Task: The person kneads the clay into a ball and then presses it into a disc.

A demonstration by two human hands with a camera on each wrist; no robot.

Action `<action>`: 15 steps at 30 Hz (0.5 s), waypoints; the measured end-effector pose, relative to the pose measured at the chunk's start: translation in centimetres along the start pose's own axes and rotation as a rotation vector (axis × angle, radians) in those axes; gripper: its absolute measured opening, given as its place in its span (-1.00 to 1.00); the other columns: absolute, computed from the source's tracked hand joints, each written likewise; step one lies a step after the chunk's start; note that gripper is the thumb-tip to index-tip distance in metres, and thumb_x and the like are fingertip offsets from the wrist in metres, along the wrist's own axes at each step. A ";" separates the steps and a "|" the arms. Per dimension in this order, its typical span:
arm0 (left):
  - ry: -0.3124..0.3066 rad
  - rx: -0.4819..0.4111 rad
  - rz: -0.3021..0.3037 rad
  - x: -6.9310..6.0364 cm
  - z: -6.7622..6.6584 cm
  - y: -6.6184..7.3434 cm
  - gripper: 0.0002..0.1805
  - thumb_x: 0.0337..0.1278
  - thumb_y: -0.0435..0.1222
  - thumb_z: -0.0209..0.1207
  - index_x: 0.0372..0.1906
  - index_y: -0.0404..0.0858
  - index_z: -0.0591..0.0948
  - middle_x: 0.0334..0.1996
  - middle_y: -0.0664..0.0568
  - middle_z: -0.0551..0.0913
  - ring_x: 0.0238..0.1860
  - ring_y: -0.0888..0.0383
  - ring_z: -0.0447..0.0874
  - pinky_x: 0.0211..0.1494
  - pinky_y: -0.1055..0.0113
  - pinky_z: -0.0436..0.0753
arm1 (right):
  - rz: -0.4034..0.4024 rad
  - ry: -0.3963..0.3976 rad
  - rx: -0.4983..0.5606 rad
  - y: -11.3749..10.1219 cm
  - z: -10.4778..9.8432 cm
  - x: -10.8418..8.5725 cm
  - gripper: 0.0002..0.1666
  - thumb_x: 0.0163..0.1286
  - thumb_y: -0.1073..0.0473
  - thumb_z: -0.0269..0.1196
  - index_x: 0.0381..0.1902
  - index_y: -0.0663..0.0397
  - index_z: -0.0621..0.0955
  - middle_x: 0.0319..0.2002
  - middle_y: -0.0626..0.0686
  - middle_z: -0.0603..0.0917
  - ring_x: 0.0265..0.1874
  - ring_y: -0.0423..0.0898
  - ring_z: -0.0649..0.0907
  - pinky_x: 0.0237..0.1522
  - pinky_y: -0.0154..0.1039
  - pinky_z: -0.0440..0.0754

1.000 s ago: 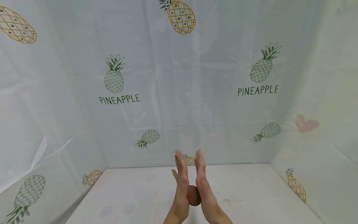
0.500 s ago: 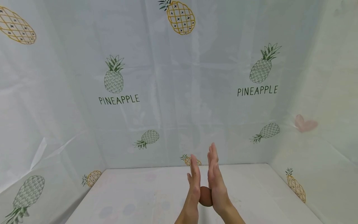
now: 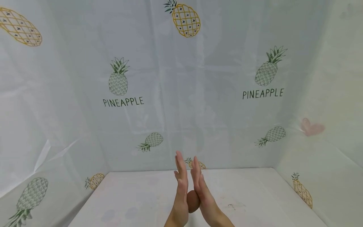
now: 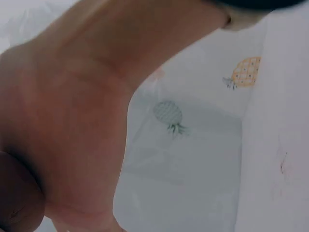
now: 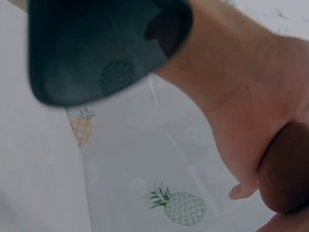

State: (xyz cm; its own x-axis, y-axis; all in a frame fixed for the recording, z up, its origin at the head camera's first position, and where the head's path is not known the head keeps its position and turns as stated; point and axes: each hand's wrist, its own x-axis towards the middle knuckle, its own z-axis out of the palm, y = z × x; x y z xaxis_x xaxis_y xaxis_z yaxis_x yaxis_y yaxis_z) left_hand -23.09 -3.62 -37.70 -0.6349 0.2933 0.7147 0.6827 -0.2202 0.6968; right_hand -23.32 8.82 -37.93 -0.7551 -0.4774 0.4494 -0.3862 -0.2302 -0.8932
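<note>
A brown rounded lump is pressed between the two palms, above the white table in the head view. My left hand stands upright on its left side, fingers straight and pointing up. On its right side my right hand leans toward the left one, its fingers also straight. The fingertips of the two hands stay apart. In the left wrist view the lump touches the left palm; in the right wrist view the lump lies against the right palm.
A white table with faint stains spreads below the hands. Pale sheeting printed with pineapples hangs behind it and along both sides. A dark band covers the upper left of the right wrist view.
Both hands and the lump shifted right, then back left. The right hand, higher than the left half a second ago, has come down and now sits slightly lower.
</note>
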 end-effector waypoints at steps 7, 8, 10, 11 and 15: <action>0.126 0.067 -0.081 0.4 -1.3 -1.2 -0.34 0.64 0.17 -0.71 0.69 0.29 -0.44 0.67 0.41 -0.62 0.63 0.34 -0.80 0.45 -0.28 -0.86 | -0.001 -0.054 0.029 -0.4 0.6 -0.3 -0.36 0.70 -0.23 -0.70 0.64 -0.74 -0.47 0.67 -0.21 -0.58 0.65 0.14 -0.55 0.38 0.56 -0.69; 0.144 0.074 -0.087 0.4 -1.4 -1.4 -0.34 0.64 0.17 -0.71 0.69 0.29 -0.44 0.67 0.42 -0.61 0.63 0.33 -0.80 0.44 -0.27 -0.87 | -0.001 -0.061 0.033 -0.5 0.7 -0.4 -0.36 0.70 -0.24 -0.70 0.64 -0.73 -0.48 0.67 -0.21 -0.59 0.64 0.14 -0.56 0.38 0.56 -0.69; 0.172 0.092 -0.092 0.5 -1.6 -1.8 -0.34 0.64 0.16 -0.69 0.70 0.28 -0.42 0.67 0.40 -0.59 0.64 0.31 -0.79 0.44 -0.26 -0.88 | -0.003 -0.064 0.037 -0.8 0.8 -0.4 -0.35 0.69 -0.25 -0.70 0.64 -0.72 -0.48 0.67 -0.23 -0.58 0.65 0.10 -0.55 0.39 0.55 -0.69; 0.177 0.103 -0.092 0.6 -1.6 -1.9 -0.34 0.65 0.14 -0.68 0.70 0.27 -0.42 0.68 0.39 -0.58 0.64 0.30 -0.79 0.44 -0.24 -0.89 | -0.010 -0.062 0.036 -0.9 0.8 -0.5 -0.35 0.69 -0.25 -0.70 0.64 -0.72 -0.48 0.67 -0.23 -0.57 0.65 0.07 -0.54 0.39 0.54 -0.69; 0.157 0.150 -0.097 0.6 -1.1 -2.6 -0.35 0.67 0.06 -0.66 0.70 0.23 -0.42 0.69 0.38 -0.57 0.66 0.30 -0.75 0.44 -0.22 -0.89 | -0.057 -0.025 0.032 -1.4 0.6 -0.6 -0.35 0.69 -0.24 -0.70 0.66 -0.73 -0.42 0.69 -0.23 -0.50 0.67 -0.03 -0.49 0.40 0.52 -0.70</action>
State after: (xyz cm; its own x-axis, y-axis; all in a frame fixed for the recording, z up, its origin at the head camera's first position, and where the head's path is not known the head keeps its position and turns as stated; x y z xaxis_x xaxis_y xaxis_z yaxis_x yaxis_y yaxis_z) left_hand -25.66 -3.93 -38.99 -0.7406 0.1559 0.6537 0.6544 -0.0538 0.7542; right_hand -22.01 8.93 -36.99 -0.7186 -0.4839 0.4995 -0.4105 -0.2847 -0.8663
